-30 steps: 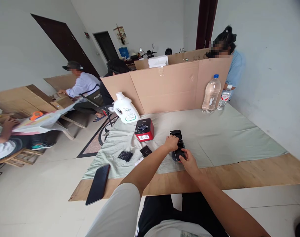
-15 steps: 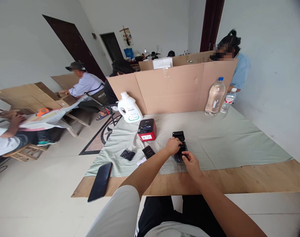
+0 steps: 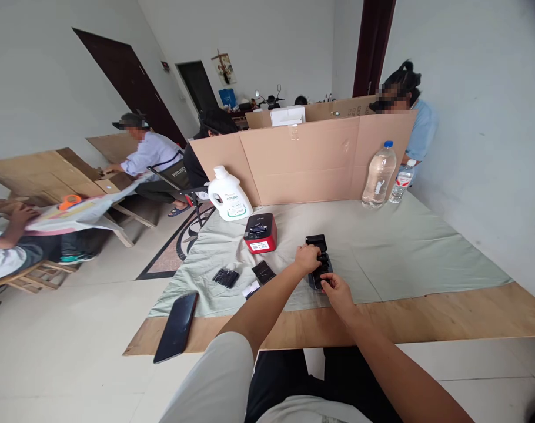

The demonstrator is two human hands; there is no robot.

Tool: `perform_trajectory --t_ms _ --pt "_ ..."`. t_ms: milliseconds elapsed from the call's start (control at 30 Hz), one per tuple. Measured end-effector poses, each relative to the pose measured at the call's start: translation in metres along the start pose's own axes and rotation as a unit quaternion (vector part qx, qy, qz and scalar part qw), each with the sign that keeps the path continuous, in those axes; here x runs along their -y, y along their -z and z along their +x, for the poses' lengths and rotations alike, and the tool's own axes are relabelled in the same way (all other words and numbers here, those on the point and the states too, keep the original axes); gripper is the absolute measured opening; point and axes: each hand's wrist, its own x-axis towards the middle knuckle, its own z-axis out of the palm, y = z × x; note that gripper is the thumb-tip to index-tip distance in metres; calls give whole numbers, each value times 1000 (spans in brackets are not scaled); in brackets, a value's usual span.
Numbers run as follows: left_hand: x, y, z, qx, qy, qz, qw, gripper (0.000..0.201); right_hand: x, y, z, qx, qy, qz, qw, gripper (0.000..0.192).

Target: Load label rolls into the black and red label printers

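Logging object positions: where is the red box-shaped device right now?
Head view, left of centre: the red device sits on the green cloth, between the white jug and left hand.

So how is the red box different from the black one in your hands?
The red box has red sides under a black top; the black box is black all over. The red box sits alone on the cloth, untouched; the black box has the left hand and right hand on it. The red box looks shut; the black box's lid stands open. Both are small and rest on the cloth.
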Motion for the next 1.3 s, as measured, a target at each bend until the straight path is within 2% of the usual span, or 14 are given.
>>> perform_trajectory --t_ms 67,167,233,300,433,533,600,700,767,833,900,967,1100,1300 --pt "5 8 -2 -39 -6 -47 998 18 -1 0 0 2 2 -1 1000 23" --pt "13 23 1 -136 20 -107 985 30 -2 0 0 5 5 -3 1000 23" --pt "17 29 4 -142 27 -143 979 38 -2 1 0 5 6 -5 1000 24" --pt "19 29 3 -111 9 -183 977 42 -1 1 0 5 4 -9 1000 24" --pt "17 8 -21 -118 -56 -224 966 38 -1 2 -1 11 3 -32 999 26" --pt "15 -13 -45 -132 -112 -206 963 34 1 4 -1 17 13 -73 997 26" --pt "13 -23 -56 -144 -127 -184 964 34 5 8 0 29 24 -128 991 29" --pt "13 -31 -64 -147 -136 -145 969 37 18 18 6 23 88 -260 961 37" --pt "13 -33 -65 -141 -143 -118 973 38 28 24 13 21 166 -359 918 47" --pt "13 -35 -65 -135 -146 -96 975 40 37 29 20 59 223 -442 867 54" --pt "12 -36 -65 -132 -139 -82 978 41 45 30 24 110 236 -502 825 53" --pt "10 -37 -66 -130 -128 -73 980 41 50 29 27 137 234 -537 799 50" --pt "5 -38 -67 -126 -113 -64 984 40 56 24 25 138 231 -555 787 49" --pt "2 -38 -72 -115 -120 -102 981 44 44 28 19 141 204 -521 817 60"
